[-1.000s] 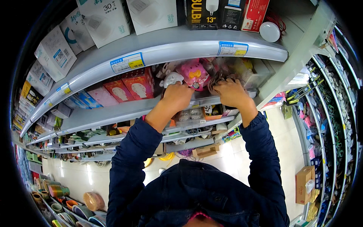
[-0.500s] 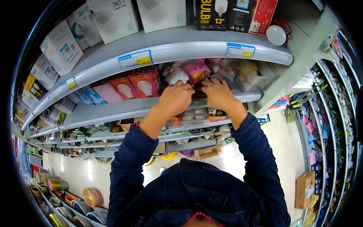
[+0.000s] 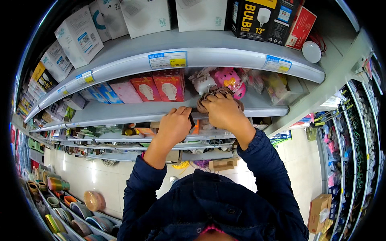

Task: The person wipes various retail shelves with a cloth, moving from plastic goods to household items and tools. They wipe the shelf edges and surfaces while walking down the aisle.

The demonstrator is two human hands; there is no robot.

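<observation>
My right hand (image 3: 226, 113) is closed on a crumpled brown cloth (image 3: 210, 95), which rests at the front of the grey shelf (image 3: 152, 107). Just behind the cloth sit a pink item with yellow details (image 3: 226, 77) and a white rounded item (image 3: 204, 85) in clear wrapping. My left hand (image 3: 173, 127), fingers curled, is in front of the shelf's edge. Something small and dark shows at its fingers; its kind is hidden. Left of the wrapped items stand red boxes (image 3: 169, 86) with a pale head-shaped print.
Overhanging this level is an upper shelf lip (image 3: 225, 56) with white boxes (image 3: 201, 14) and a bulb box (image 3: 253, 20). A clear plastic bin (image 3: 287, 94) stands by the right upright. Lower shelves with goods run beneath my hands. A cardboard box (image 3: 319, 213) is on the floor at right.
My left hand has pulled back off the shelf toward me. The right hand has come forward to the shelf's edge with the brown cloth, uncovering the pink and white items. The view has shifted.
</observation>
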